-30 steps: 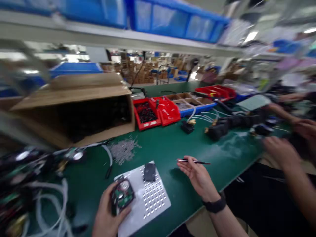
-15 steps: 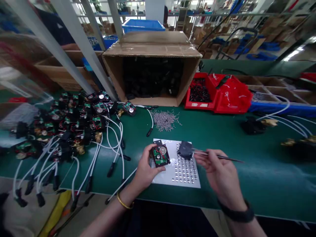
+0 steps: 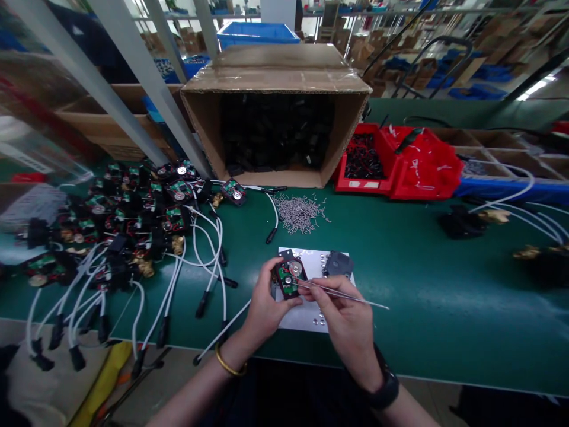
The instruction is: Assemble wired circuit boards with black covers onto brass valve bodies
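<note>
My left hand [image 3: 265, 305] grips a black housing with a green circuit board [image 3: 288, 286] in it, board side up, over the white sheet. Two round metallic parts show on the board. My right hand [image 3: 344, 326] is closed around a pair of thin metal tweezers [image 3: 342, 294], whose tips reach the board; whether they pinch anything is too small to tell. A dark grey cover [image 3: 338, 264] lies on the white sheet [image 3: 291, 320], just beyond my right hand. Small silvery discs [image 3: 316, 322] sit on that sheet, many hidden under my right hand.
Wired black housings [image 3: 120, 219] crowd the left of the green table [image 3: 422, 308]. Behind a heap of screws [image 3: 300, 212] stands a cardboard box [image 3: 275, 74] of black parts. A red bin [image 3: 362, 184] stands right of it; more wired units [image 3: 462, 222] lie at far right.
My right hand has moved left with the tweezers, from the dark grey cover to the circuit board. The cover stays on the sheet. My left hand still holds the housing in nearly the same place.
</note>
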The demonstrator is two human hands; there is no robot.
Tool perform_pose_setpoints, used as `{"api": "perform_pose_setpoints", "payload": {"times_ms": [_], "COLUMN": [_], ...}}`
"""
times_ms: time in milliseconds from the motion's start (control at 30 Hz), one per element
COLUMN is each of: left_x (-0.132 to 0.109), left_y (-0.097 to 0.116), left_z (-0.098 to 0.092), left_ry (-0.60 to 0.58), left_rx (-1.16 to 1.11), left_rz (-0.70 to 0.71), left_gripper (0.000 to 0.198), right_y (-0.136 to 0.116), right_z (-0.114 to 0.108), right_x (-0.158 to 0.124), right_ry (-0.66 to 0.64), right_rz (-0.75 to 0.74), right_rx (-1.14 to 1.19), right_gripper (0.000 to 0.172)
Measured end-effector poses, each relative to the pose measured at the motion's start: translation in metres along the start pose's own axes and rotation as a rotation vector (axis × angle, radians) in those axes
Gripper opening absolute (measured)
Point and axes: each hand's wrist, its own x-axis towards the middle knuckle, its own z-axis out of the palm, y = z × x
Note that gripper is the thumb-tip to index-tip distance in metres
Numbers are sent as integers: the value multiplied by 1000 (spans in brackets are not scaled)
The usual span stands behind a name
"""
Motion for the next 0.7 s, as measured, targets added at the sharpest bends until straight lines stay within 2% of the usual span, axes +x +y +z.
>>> {"api": "perform_pose_setpoints", "payload": {"times_ms": [233, 300, 400, 467, 500, 567, 633, 700], "left_x": [0, 0, -1, 0, 0, 2, 3, 3], "left_y": [-1, -3, -4, -4, -4, -3, 1, 9], "left_z": [-1, -2, -3, -3, -3, -3, -3, -5], "left_ry": [-18, -21, -21, -22, -22, -26, -31, -39], "left_rx": [-20, -23, -15, -4, 4, 26, 47, 81], "left_rz": [9, 3, -12, -19, -18, -11, -13, -18], "left_gripper": [76, 77, 78, 77, 76, 75, 73, 72], "right_y": [-1, -5, -10, -9, -7, 2, 14, 24], "right_z": [-1, -14, -51, -74, -82, -85, -74, -58], "right_x": [-7, -3, 16, 31, 38, 47, 53, 57], "right_ry": [22, 115, 363, 447, 422, 275, 123, 84], "right_rz": [-55, -121, -278, -275, -222, -72, 25, 56], "right_rx": [-58, -82, -159, -335, -487, -839, -1096, -1175], "right_gripper": [10, 11, 24, 34, 35, 36, 46, 60]}}
